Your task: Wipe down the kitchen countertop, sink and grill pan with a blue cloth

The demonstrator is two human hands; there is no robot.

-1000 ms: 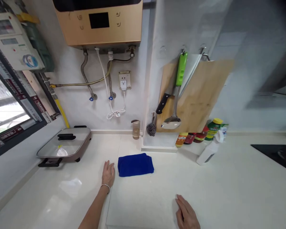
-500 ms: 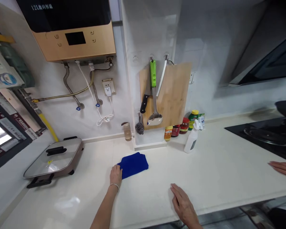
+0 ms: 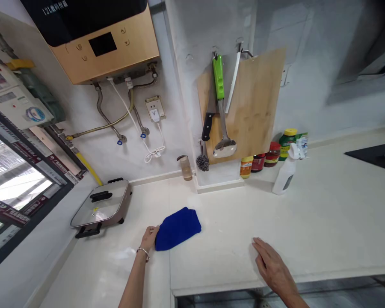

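Note:
A folded blue cloth (image 3: 179, 229) lies flat on the white countertop. My left hand (image 3: 149, 238), with a bracelet at the wrist, grips the cloth's left edge between thumb and fingers. My right hand (image 3: 271, 264) rests near the counter's front edge, to the right of the cloth. It holds nothing, and its fingers are stretched out, pointing up and to the left.
An electric pan (image 3: 104, 204) with a glass lid stands at the left. Along the wall are a glass bottle (image 3: 185, 168), several jars (image 3: 272, 155) and a white spray bottle (image 3: 285, 173). A cutting board (image 3: 253, 102), knife and ladle hang above.
The view has turned, and the other person's hand at the right has left it. My left hand now pinches the cloth's left edge, and the cloth's left part has shifted slightly.

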